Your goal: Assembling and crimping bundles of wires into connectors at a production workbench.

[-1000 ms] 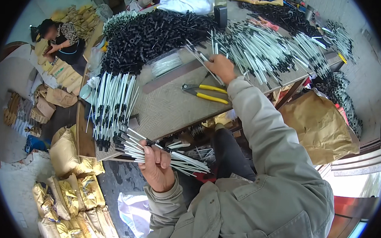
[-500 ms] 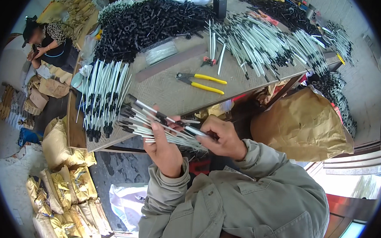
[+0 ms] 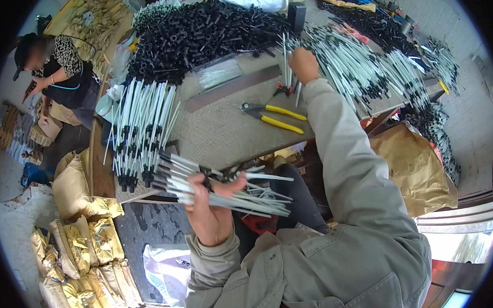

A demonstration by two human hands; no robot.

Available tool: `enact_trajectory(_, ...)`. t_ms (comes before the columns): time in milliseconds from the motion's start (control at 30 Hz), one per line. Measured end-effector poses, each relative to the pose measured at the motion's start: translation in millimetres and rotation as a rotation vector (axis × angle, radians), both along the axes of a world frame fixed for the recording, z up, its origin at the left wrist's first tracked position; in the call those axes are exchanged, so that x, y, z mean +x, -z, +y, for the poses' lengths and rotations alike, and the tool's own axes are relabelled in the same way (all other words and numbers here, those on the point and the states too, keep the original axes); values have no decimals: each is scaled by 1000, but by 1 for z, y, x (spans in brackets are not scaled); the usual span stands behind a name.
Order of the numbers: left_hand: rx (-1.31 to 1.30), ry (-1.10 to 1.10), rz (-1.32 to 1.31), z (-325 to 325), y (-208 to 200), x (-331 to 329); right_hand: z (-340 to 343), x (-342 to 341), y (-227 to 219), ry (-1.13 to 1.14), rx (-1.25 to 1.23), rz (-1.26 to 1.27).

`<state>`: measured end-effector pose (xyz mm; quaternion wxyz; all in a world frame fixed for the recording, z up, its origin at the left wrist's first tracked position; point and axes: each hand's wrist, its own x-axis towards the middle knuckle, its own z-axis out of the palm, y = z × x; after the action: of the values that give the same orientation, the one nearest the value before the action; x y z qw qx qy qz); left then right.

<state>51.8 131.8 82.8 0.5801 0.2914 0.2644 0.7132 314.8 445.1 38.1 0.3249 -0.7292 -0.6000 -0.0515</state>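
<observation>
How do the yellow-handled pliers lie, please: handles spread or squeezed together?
Spread: the pliers lie on the table with its surface showing between the two yellow handles.

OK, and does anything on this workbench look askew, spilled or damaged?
Nothing plainly looks spilled or damaged. Slightly askew: in the batch of black-jointed white rods at the near-left corner of the workbench, a few slant away from the roughly parallel rest.
</observation>
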Motion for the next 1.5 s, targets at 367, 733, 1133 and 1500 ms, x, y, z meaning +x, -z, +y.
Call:
enact_trajectory(367,58,199,-7,-18,-6,3,-45,-10,-35,-160,254,365)
enact_trajectory(733,-30,-171,321,14,-7,42,-302,-50,-22,-841,132,542)
enact_trajectory(1133,37,-534,854,6,0,29,-260,-23,-39,-1132,-114,434)
enact_trajectory(1500,240,249,141,-26,-15,18,-81,109,-52,-80,-45,-218)
